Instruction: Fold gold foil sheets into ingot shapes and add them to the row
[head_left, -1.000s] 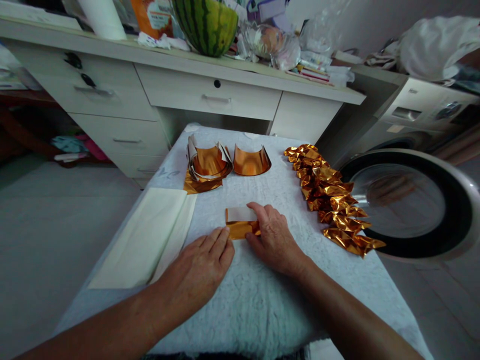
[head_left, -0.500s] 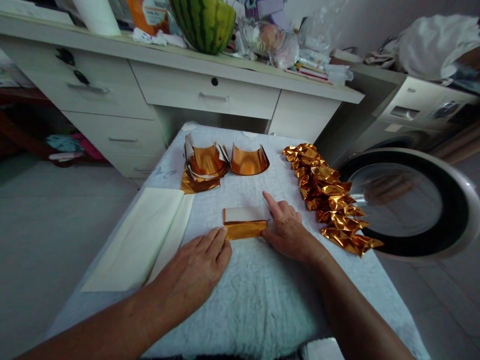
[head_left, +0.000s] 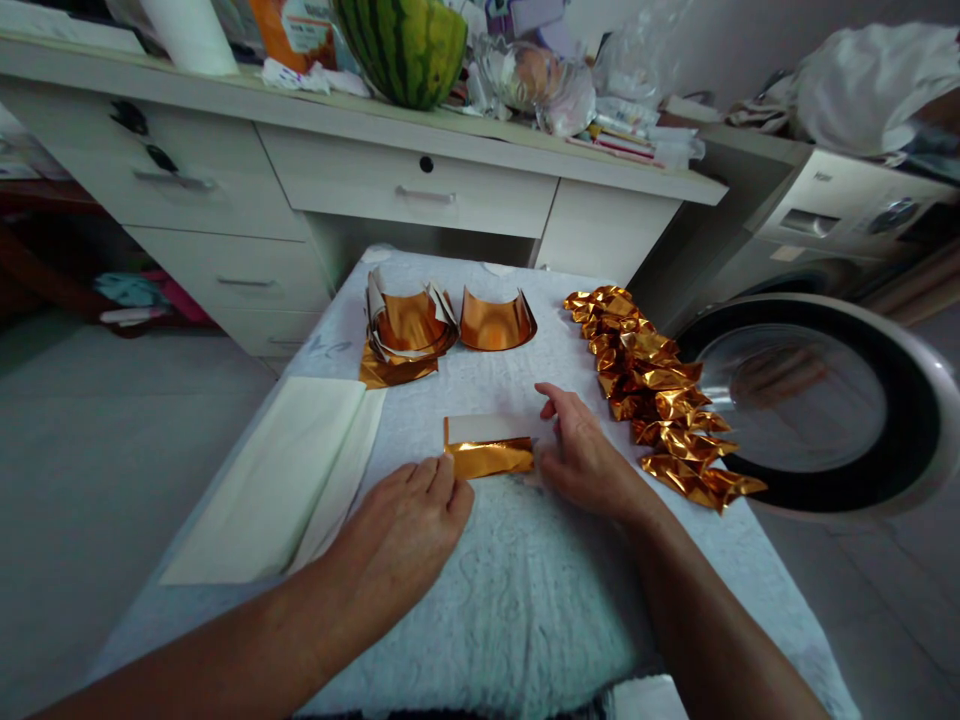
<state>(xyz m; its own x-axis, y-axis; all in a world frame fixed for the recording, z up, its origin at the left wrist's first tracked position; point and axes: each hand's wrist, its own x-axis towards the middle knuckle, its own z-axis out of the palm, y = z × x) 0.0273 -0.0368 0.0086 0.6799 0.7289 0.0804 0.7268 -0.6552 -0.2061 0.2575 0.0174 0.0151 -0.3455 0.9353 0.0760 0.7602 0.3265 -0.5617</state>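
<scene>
A partly folded sheet of gold foil paper (head_left: 491, 457), with a pale strip along its far side, lies flat on the cloth-covered table (head_left: 480, 610). My left hand (head_left: 412, 515) has its fingers pressed together on the sheet's near left corner. Just off the sheet's right end is my right hand (head_left: 589, 455), empty, its index finger and thumb apart. Beyond them stand curled gold sheets (head_left: 412, 322) and a single curled gold sheet (head_left: 499, 322). Folded gold foil pieces (head_left: 637, 365) form a row on the right.
Pale paper sheets (head_left: 277, 480) lie at the table's left side. The open round washing machine door (head_left: 817, 400) stands close to the right edge. Behind the table, a white drawer counter (head_left: 480, 150) holds a cut watermelon (head_left: 409, 50) and plastic bags.
My right hand has moved slightly right, off the sheet's end. The fingers of my left hand have curled more at the corner, and the gold strip looks slightly raised and shinier.
</scene>
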